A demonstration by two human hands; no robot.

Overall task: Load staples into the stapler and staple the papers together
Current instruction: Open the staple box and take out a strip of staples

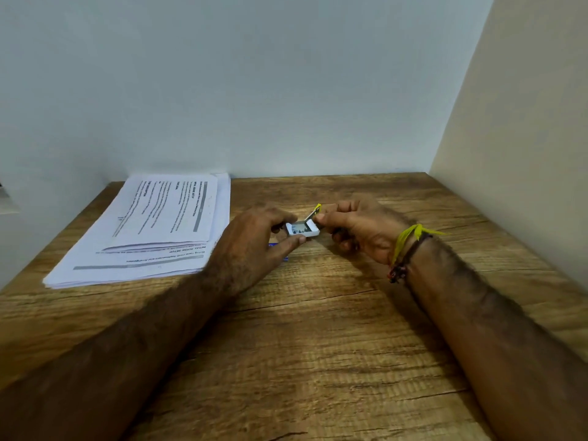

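At frame centre, my left hand (254, 246) pinches the small white cardboard staple box (302, 230); my right hand (353, 227) grips its yellow-edged flap (315, 211). I should lift one strip out level. The white printed papers (152, 227) wait at the left.

A wood-grain surface (318, 361) fills the lower half of the view, brown with darker streaks and a few long cracks running across it. Behind it, from 10 to 1 o'clock, rises a plain pale grey-blue wall (238, 84), bare and evenly lit. At 2 to 3 o'clock a cream side panel (525, 122) stands upright along the edge, meeting the back wall in a straight corner line. Soft light falls from above, leaving dim shadows on the wood.
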